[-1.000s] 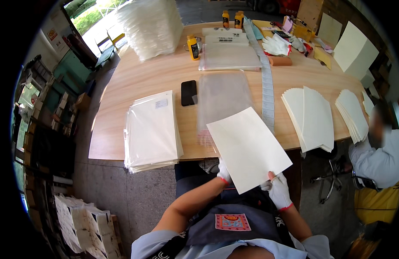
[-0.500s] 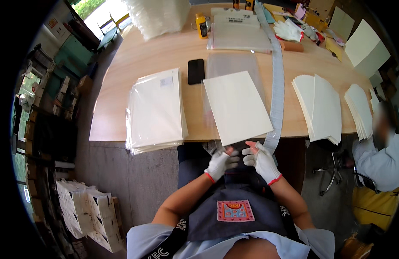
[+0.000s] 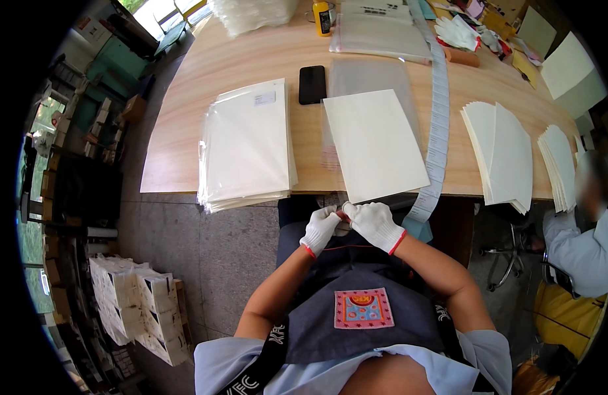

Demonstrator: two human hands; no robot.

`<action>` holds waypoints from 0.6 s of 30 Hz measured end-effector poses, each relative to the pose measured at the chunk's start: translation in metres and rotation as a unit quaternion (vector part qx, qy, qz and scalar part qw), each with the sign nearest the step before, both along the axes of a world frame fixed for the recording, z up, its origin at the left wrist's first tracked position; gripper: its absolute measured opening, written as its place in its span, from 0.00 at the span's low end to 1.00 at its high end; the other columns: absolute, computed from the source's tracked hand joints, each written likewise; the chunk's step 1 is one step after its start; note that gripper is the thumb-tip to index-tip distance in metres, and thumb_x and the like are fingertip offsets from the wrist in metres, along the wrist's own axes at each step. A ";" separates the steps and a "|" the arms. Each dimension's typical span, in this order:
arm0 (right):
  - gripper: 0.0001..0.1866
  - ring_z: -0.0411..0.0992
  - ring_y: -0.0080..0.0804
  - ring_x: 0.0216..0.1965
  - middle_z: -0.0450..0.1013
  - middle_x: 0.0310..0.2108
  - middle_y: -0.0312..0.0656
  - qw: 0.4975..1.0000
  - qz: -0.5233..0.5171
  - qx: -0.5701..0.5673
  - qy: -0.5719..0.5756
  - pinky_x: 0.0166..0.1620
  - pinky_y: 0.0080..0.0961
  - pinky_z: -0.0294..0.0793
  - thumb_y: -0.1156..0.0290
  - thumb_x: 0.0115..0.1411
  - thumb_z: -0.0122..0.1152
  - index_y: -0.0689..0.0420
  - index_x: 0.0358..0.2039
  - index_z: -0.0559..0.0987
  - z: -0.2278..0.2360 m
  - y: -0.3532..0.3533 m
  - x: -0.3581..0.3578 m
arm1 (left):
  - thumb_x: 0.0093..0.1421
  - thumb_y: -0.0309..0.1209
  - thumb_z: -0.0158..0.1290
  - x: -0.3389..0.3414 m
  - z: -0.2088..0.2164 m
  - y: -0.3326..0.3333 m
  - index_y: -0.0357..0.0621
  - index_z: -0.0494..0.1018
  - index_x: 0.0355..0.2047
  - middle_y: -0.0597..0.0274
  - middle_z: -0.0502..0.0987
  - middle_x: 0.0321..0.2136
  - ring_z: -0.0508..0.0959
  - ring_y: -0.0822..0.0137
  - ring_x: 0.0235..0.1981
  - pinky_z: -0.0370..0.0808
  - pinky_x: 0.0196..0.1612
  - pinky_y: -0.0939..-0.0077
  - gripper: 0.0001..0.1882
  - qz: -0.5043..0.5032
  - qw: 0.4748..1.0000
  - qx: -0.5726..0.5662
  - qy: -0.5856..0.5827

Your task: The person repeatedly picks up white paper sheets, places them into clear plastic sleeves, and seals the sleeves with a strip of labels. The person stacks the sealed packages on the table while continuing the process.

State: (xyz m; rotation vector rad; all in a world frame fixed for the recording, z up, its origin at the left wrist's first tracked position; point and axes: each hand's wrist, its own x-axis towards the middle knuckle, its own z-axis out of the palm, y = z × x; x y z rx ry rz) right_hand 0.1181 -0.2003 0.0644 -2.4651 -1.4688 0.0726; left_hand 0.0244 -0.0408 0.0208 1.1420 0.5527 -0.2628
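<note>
Below the table's front edge, my left hand (image 3: 320, 230) and my right hand (image 3: 376, 226) meet in front of my apron. Both wear white knit gloves with red cuffs and bare fingertips. The fingers of each are curled and pinched together at the fingertips; whatever is between them is too small to make out. Just beyond them lies a white sheet of board (image 3: 376, 145), tilted and reaching the table edge. Under it are clear plastic sleeves (image 3: 370, 76). To the left rests a stack of white boards in clear sleeves (image 3: 248, 145), the top one bearing a small label.
A black phone (image 3: 312, 85) lies behind the boards. A long label strip (image 3: 437, 131) runs down the table and over its edge. Fanned white boards (image 3: 498, 155) stand right, near a seated co-worker (image 3: 580, 243). A yellow bottle (image 3: 322, 18) and spare gloves (image 3: 457, 31) are farther back.
My hands, apart with fingers loosely spread before, have come together and closed at the fingertips. The view has shifted, so the table sits higher in it. The boards look unmoved.
</note>
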 end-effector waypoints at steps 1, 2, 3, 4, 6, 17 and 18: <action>0.10 0.77 0.38 0.21 0.75 0.18 0.40 1.000 0.007 0.009 0.006 0.23 0.33 0.75 0.64 0.55 0.60 0.51 0.34 0.71 0.002 -0.002 0.002 | 0.66 0.33 0.49 0.002 0.001 -0.003 0.37 0.73 0.41 0.55 0.80 0.35 0.81 0.67 0.31 0.81 0.35 0.73 0.11 0.015 1.000 -0.010 0.012; 0.09 0.77 0.36 0.21 0.75 0.18 0.40 0.976 -0.015 0.082 0.203 0.24 0.30 0.75 0.67 0.57 0.60 0.53 0.35 0.71 0.011 -0.010 0.005 | 0.66 0.33 0.50 0.002 0.004 -0.004 0.37 0.73 0.41 0.55 0.80 0.35 0.81 0.67 0.31 0.81 0.34 0.74 0.12 0.033 0.999 -0.016 0.016; 0.08 0.77 0.35 0.22 0.75 0.20 0.40 0.920 -0.039 0.150 0.359 0.25 0.29 0.75 0.67 0.58 0.59 0.53 0.35 0.72 0.017 -0.022 0.013 | 0.66 0.34 0.50 0.003 0.008 -0.006 0.36 0.73 0.42 0.55 0.81 0.35 0.81 0.68 0.30 0.81 0.34 0.75 0.12 0.050 0.998 -0.023 0.019; 0.07 0.77 0.34 0.23 0.76 0.22 0.41 0.835 -0.089 0.228 0.492 0.26 0.28 0.75 0.67 0.59 0.59 0.54 0.35 0.72 0.015 -0.041 0.019 | 0.66 0.35 0.51 0.000 0.011 -0.008 0.36 0.73 0.42 0.55 0.81 0.35 0.82 0.68 0.30 0.81 0.33 0.76 0.13 0.066 0.997 -0.025 0.013; 0.06 0.76 0.33 0.26 0.76 0.25 0.41 0.616 -0.234 0.448 0.604 0.28 0.27 0.76 0.67 0.60 0.58 0.55 0.34 0.73 -0.008 -0.107 0.042 | 0.66 0.35 0.52 -0.007 0.011 -0.005 0.36 0.73 0.41 0.54 0.81 0.36 0.81 0.69 0.30 0.80 0.33 0.77 0.13 0.063 0.998 -0.004 0.001; 0.17 0.74 0.48 0.48 0.77 0.44 0.50 0.827 -0.389 -0.336 0.227 0.49 0.40 0.75 0.56 0.56 0.62 0.57 0.37 0.78 -0.028 -0.289 0.004 | 0.50 0.25 0.62 -0.026 -0.003 0.010 0.45 0.74 0.34 0.58 0.79 0.39 0.80 0.59 0.29 0.76 0.30 0.72 0.12 0.014 0.707 0.651 -0.276; 0.18 0.74 0.48 0.47 0.77 0.42 0.49 0.849 -0.363 -0.304 0.234 0.49 0.41 0.74 0.55 0.55 0.64 0.55 0.38 0.78 0.003 -0.252 0.003 | 0.47 0.25 0.63 -0.022 0.000 0.007 0.46 0.74 0.34 0.59 0.78 0.40 0.80 0.59 0.29 0.76 0.30 0.70 0.13 0.017 0.659 0.682 -0.316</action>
